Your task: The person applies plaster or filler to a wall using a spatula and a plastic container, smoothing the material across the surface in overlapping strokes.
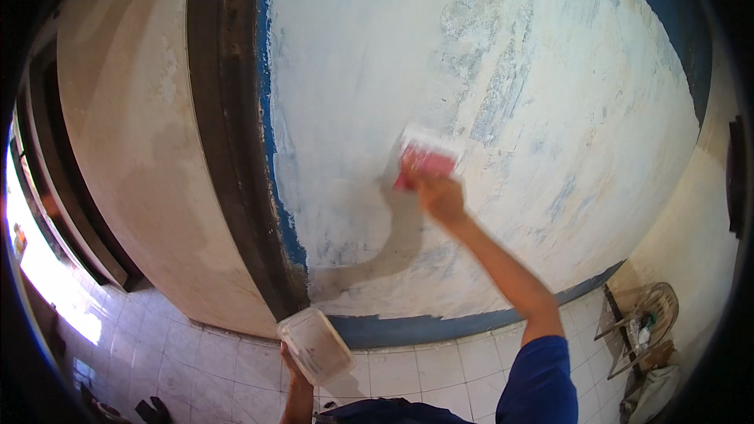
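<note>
My right hand [441,199] is closed round a red putty spreader [432,160] with a white, smeared edge. Its blade lies against the wall [345,94], which is coated in patchy white filler with blue showing through in streaks. Low in front of me, my left hand [295,369] grips a translucent rectangular plastic tub [317,347] by its left side. The tub tilts, and some whitish stuff shows inside; how much cannot be made out. Most of the left fingers are hidden behind the tub.
A dark wooden door frame [224,110] borders the wall on the left, with a beige wall [133,126] beyond it. Blue paint [408,331] runs along the wall's foot above the tiled floor [440,363]. At the right stands a chair [658,306] with things on it.
</note>
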